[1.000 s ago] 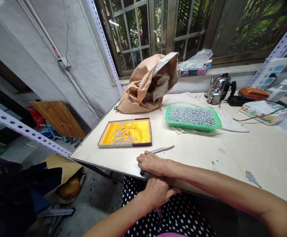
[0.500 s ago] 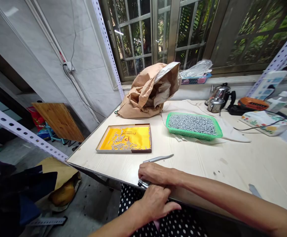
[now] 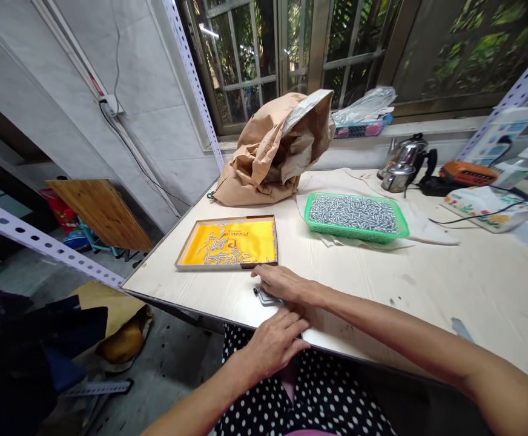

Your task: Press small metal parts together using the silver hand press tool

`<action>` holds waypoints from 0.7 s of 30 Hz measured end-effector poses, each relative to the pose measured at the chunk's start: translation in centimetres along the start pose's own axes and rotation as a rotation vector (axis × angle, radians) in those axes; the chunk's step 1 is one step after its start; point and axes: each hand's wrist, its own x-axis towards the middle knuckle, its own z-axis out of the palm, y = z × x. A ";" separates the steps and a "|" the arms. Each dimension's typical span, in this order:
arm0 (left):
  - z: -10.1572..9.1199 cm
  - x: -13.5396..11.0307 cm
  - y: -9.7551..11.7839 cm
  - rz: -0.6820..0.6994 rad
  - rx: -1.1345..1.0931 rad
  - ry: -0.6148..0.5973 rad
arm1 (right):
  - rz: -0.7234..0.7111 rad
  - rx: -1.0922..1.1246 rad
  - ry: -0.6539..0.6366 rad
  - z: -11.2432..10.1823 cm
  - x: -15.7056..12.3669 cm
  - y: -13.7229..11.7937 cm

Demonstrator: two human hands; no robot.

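A small grey metal part (image 3: 267, 297) with a dark end lies at the table's front edge, between my two hands. My left hand (image 3: 275, 339) is at that edge, its fingers bent and closed over the part's near end. Just beyond the part is my right hand (image 3: 284, 283), palm down with its fingers curled. Its fingertips are near the front right corner of a shallow cardboard tray (image 3: 209, 267). Whatever is under the right hand's fingers is hidden. Loose small metal pins (image 3: 218, 244) lie on the tray's yellow bottom.
A green plastic basket (image 3: 355, 235) full of similar pins stands on cloth to the right. Behind are a large brown paper bag (image 3: 259, 163), a steel kettle (image 3: 412, 151) and an orange-black tool (image 3: 468, 174). A grey flat piece (image 3: 462, 329) lies at right.
My right hand has moved forward toward the tray, uncovering more of the metal part. My left hand has shifted up slightly. The long grey blade-like piece beyond my right hand no longer shows.
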 end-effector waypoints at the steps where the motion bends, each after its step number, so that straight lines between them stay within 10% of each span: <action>1: 0.1 0.0 0.1 -0.028 0.000 -0.005 | -0.061 0.047 0.054 0.2 -0.5 -0.2; 6: -0.1 -0.1 0.0 -0.006 -0.004 0.012 | -0.192 0.191 0.665 -4.1 -3.1 -0.1; 12: -0.3 0.5 1.0 -0.075 -0.092 -0.008 | 0.279 -0.157 1.177 -16.2 -6.7 9.6; 16: 1.5 2.1 3.1 -0.161 -0.287 -0.022 | 0.444 -0.356 0.807 -16.4 -8.3 14.3; 21: 1.9 3.8 3.8 -0.126 -0.465 0.131 | 0.326 -0.193 0.375 -9.4 -10.4 7.6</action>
